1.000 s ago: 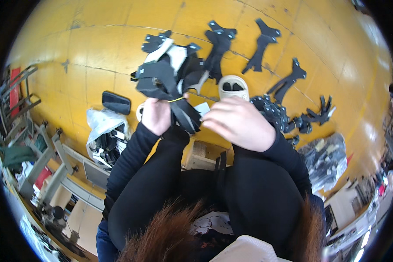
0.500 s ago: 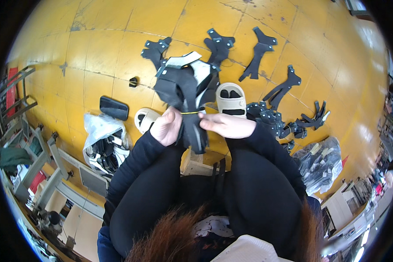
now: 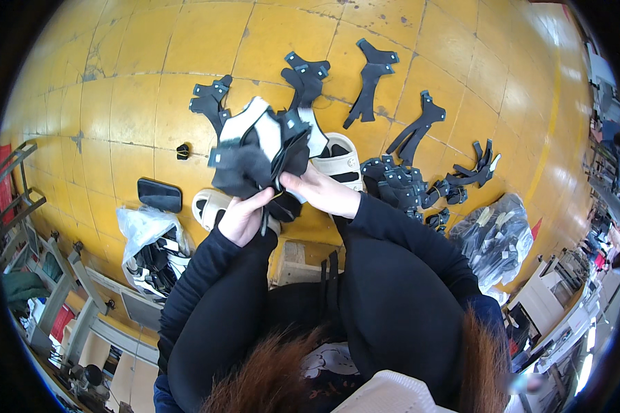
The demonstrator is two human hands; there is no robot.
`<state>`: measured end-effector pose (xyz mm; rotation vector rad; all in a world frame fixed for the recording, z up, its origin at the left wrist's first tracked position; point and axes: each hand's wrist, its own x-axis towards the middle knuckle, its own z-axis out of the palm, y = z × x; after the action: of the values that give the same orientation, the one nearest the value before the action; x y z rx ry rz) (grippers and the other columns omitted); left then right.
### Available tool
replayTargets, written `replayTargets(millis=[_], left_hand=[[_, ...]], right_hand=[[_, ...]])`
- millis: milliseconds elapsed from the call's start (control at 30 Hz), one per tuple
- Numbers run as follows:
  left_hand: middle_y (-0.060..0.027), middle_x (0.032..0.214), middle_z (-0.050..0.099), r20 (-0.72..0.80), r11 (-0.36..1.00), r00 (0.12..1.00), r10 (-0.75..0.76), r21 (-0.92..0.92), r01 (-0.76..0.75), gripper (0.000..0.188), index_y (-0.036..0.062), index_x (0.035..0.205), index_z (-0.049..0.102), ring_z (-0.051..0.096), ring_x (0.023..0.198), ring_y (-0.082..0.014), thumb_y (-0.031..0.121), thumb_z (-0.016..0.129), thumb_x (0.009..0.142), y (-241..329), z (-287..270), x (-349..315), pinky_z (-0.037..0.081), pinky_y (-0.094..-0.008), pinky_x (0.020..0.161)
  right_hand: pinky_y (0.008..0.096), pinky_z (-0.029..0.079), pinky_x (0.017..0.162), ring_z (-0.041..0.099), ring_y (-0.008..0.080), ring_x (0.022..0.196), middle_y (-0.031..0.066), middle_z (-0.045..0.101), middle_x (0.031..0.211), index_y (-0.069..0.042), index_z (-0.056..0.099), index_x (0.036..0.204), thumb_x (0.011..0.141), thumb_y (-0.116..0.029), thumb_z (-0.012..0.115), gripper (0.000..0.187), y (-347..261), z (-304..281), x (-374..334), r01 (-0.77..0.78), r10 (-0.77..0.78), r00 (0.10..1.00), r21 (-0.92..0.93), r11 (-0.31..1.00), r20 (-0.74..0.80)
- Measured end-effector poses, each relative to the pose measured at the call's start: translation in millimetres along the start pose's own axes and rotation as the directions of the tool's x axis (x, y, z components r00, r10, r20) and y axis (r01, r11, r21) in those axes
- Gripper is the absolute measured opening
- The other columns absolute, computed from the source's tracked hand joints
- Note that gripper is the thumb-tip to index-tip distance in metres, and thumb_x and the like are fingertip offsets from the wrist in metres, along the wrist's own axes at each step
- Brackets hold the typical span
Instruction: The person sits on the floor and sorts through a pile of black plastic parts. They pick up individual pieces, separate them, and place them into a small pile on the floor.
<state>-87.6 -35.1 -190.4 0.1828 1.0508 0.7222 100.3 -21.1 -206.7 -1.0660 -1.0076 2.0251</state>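
Observation:
A bundle of black and white fabric pieces (image 3: 244, 168) is held up over the floor in front of my knees, its wide ends fanning away from me. My left hand (image 3: 241, 220) is closed on the near, narrow side of the bundle. From the right, my right hand (image 3: 326, 194) grips it too, thumb on top and fingers partly hidden behind the fabric. Between the hands a bit of thin yellow band (image 3: 277, 195) shows; how far round the bundle it goes is hidden.
Black strap-like fabric pieces (image 3: 372, 79) lie spread on the yellow floor, with a heap of tied pieces (image 3: 396, 182) to the right. Plastic bags stand left (image 3: 134, 237) and right (image 3: 492, 237). A black tray (image 3: 160, 195) and my beige sandals (image 3: 339, 165) are nearby.
The bundle has tilted, and its narrow tail no longer hangs straight toward me between my knees. My right hand has moved from lying flat beside the band to gripping the fabric.

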Motion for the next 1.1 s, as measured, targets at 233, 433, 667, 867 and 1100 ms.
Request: replayTargets(millis=[233, 433, 667, 867, 1100], left_hand=[[-0.0102, 0.129, 0.052, 0.397, 0.619, 0.905, -0.152, 0.752, -0.226, 0.051, 0.0057, 0.129, 0.05, 0.044, 0.126, -0.0263, 0.015, 0.067, 0.082, 0, -52, -3, 0.035, -0.04, 0.105], [-0.0118, 0.129, 0.051, 0.709, 0.144, 0.698, -0.101, 0.705, -0.694, 0.048, 0.0058, 0.128, 0.051, 0.044, 0.126, -0.0278, 0.018, 0.064, 0.083, 4, -36, 1, 0.035, -0.0403, 0.105], [-0.0139, 0.13, 0.049, 0.774, 0.139, 0.631, -0.053, 0.631, -0.763, 0.045, 0.0062, 0.125, 0.054, 0.042, 0.127, -0.0301, 0.024, 0.059, 0.084, 18, -5, -6, 0.035, -0.041, 0.106], [-0.0113, 0.129, 0.049, 0.618, 0.86, 0.763, -0.188, 0.48, -0.177, 0.048, 0.0024, 0.135, 0.042, 0.045, 0.126, -0.0214, 0.025, 0.051, 0.093, -9, -47, 4, 0.037, -0.0343, 0.104], [-0.0149, 0.112, 0.062, 0.269, 0.996, 0.959, -0.086, -0.008, 0.091, 0.039, -0.0025, 0.126, 0.048, 0.064, 0.098, -0.0311, 0.013, 0.058, 0.091, 24, 12, -7, 0.051, -0.0403, 0.088]], right_hand=[[0.0332, 0.037, 0.102, 0.048, 0.019, 0.122, 0.0082, 0.054, 0.13, -0.009, 0.038, 0.141, 0.076, -0.015, 0.075, 0.075, -13, -7, -11, 0.279, -0.217, 0.91, -0.135, 0.951, 0.353], [0.0431, 0.042, 0.097, 0.052, 0.0259, 0.118, 0.0062, 0.049, 0.136, -0.025, 0.047, 0.137, 0.076, -0.007, 0.065, 0.066, -32, -6, -6, 0.792, -0.502, 0.599, -0.373, 0.483, 0.624], [0.0427, 0.047, 0.093, 0.055, 0.0316, 0.114, 0.0115, 0.053, 0.13, -0.021, 0.057, 0.124, 0.08, -0.004, 0.056, 0.047, -34, -3, -10, 0.812, -0.461, 0.583, -0.457, 0.363, 0.669], [0.038, 0.045, 0.096, 0.052, 0.0288, 0.12, 0.0141, 0.05, 0.135, -0.006, 0.057, 0.126, 0.082, -0.003, 0.059, 0.044, -37, -4, -6, 0.685, -0.435, 0.707, -0.388, 0.617, 0.557], [0.0252, 0.048, 0.068, 0.057, 0.009, 0.075, 0.0014, 0.063, 0.091, -0.002, 0.058, 0.108, 0.086, -0.012, 0.069, 0.026, -26, -4, -7, -0.071, 0.074, 0.997, 0.184, 0.98, -0.009]])
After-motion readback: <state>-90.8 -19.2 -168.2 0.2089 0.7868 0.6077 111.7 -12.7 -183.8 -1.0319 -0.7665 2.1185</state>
